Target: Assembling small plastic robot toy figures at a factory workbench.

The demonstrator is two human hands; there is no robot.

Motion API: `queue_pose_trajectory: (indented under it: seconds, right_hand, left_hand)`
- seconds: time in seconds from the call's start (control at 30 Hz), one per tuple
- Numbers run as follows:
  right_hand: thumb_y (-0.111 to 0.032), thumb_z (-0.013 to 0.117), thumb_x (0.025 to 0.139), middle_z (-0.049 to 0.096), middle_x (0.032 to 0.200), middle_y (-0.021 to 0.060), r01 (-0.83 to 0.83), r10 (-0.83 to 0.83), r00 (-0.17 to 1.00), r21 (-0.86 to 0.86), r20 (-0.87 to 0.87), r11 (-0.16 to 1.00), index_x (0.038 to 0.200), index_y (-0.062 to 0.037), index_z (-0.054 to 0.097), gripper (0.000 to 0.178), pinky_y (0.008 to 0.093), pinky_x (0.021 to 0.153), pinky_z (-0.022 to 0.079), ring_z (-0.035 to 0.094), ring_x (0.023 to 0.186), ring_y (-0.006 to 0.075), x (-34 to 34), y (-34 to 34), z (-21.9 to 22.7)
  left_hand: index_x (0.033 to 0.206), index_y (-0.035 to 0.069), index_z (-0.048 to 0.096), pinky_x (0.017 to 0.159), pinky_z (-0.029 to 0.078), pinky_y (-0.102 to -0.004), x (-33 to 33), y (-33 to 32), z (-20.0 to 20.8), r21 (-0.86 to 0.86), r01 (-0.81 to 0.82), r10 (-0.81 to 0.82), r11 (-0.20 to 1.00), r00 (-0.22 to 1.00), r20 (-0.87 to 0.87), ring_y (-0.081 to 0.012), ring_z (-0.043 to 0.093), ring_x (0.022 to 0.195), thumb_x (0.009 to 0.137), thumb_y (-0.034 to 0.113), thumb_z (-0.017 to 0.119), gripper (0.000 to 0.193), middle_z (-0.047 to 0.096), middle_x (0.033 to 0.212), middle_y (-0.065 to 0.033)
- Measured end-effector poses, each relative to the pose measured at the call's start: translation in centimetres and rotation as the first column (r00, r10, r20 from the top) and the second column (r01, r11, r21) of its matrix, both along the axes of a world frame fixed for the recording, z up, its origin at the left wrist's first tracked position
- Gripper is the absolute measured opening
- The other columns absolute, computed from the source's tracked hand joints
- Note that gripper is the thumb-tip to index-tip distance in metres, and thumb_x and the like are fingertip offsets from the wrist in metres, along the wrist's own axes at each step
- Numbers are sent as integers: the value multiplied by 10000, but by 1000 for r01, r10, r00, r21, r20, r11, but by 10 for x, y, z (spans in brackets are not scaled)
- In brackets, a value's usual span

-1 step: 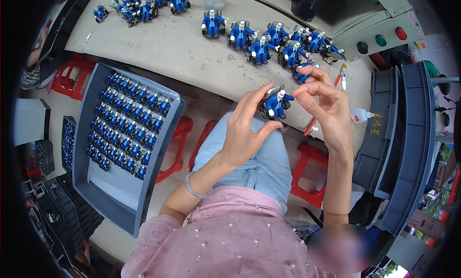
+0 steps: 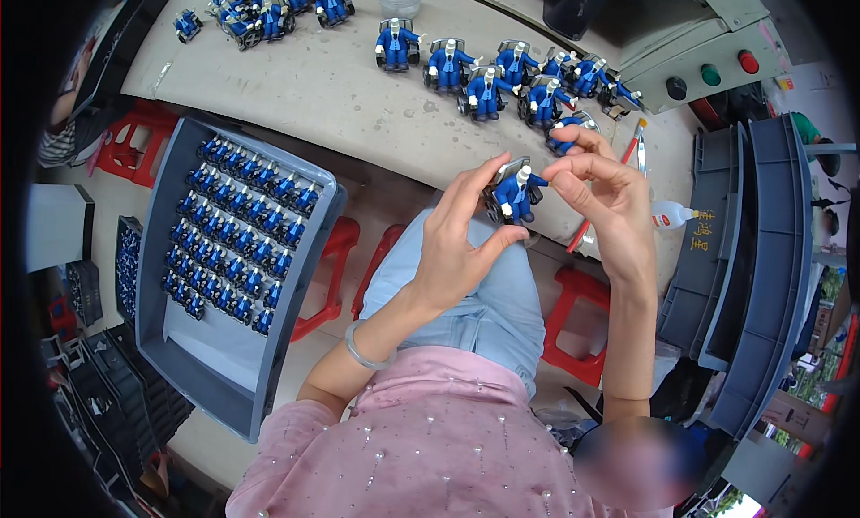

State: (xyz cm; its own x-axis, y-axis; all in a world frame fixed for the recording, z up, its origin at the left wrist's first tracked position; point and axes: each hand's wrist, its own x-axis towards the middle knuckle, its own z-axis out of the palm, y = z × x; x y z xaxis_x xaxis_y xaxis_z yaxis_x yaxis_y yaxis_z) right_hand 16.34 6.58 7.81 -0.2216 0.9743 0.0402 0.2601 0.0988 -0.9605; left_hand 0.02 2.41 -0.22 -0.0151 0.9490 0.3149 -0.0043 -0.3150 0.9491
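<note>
Head view: seated blue figure (image 2: 517, 194) clasped between thumb and fingers of left hand (image 2: 459, 236); right hand (image 2: 614, 196) pinches its arm, thumb to forefinger. Red-handled brush (image 2: 632, 145) partly hidden behind; bottle (image 2: 670, 215) beside. Grey tray (image 2: 311, 258): rows of similar figures (image 2: 236, 268).

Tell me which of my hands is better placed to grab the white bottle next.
Probably your right hand: it is much closer to the white bottle, with only its fingertips at the blue seated figure. Your left hand is farther away and holds that figure.
</note>
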Motion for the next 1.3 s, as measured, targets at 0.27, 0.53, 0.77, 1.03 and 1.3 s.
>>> queue_pose_trajectory:
  seconds: [0.27,0.53,0.77,1.03,1.3]
  right_hand:
    - [-143,692,814,528,1115,97,162,-174,977,-97,-122,982,907,-24,737,157,297,829,420,473,1080,157,-10,-9,-16]
    - [-123,695,801,527,1087,86,232,-232,973,83,-18,969,912,-24,741,155,302,898,373,473,1047,174,-12,-12,-23]
    - [-78,726,757,523,1039,70,270,-313,946,322,87,907,910,-30,741,161,320,912,365,467,994,182,-18,-17,-27]
    - [-62,741,739,506,1109,76,262,-284,955,211,81,942,1134,-23,632,412,293,924,382,477,1027,165,-16,-24,-13]
    - [-105,597,877,547,1071,94,246,-356,842,-298,-406,922,1218,25,477,384,249,853,445,534,970,124,-24,-42,-9]
  left_hand:
    - [1329,-22,443,876,542,-333,6,-3,5,-35,18,-17,999,1000,25,-220,592,1051,684,56,809,746,537,1207,-165]
    - [1299,-21,481,885,542,-346,9,-3,4,26,-33,34,999,998,-55,-232,599,1042,670,40,812,713,550,1171,-160]
    - [1297,20,491,797,497,-331,13,-5,5,65,-97,100,993,994,-44,-257,602,954,669,128,819,717,593,1117,-150]
    - [1254,0,518,852,499,-356,4,-5,9,212,-72,102,975,985,-137,-307,589,1043,672,37,789,643,588,1140,-162]
    - [1114,-13,602,869,528,-388,6,3,6,444,-88,200,892,956,-213,-358,592,1073,638,-42,772,506,609,1085,-153]
